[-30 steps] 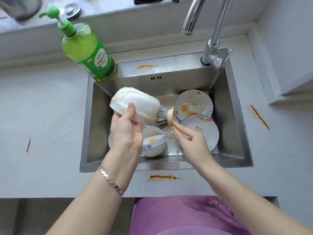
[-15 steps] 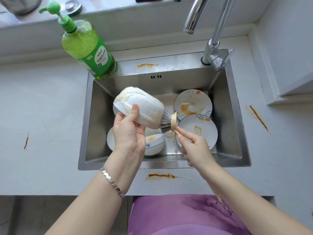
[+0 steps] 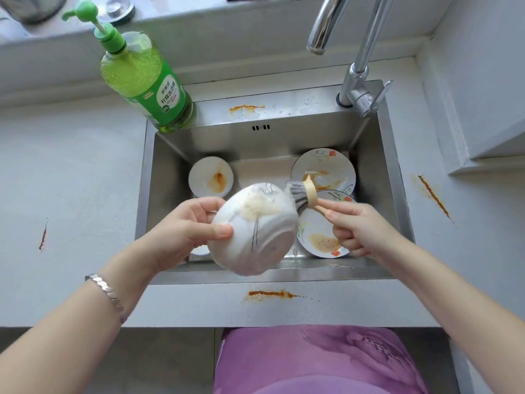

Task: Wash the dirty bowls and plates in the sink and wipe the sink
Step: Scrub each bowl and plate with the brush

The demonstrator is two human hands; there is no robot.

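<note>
Both sets of fingers clamped: left hand (image 3: 181, 228) on upturned bowl (image 3: 252, 231); right hand (image 3: 358, 226) on brush (image 3: 301, 194).

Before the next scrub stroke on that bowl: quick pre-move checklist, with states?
1. Left hand grips white bowl: ok.
2. Right hand holds dish brush: ok.
3. Bristles touching the bowl's outside: ok.
4. Bowl clean: not ok, foamy residue on its side.
5. Faucet running: not ok, no water seen.
6. Remaining dishes: not ok, small bowl and two plates stained in the sink.
</note>
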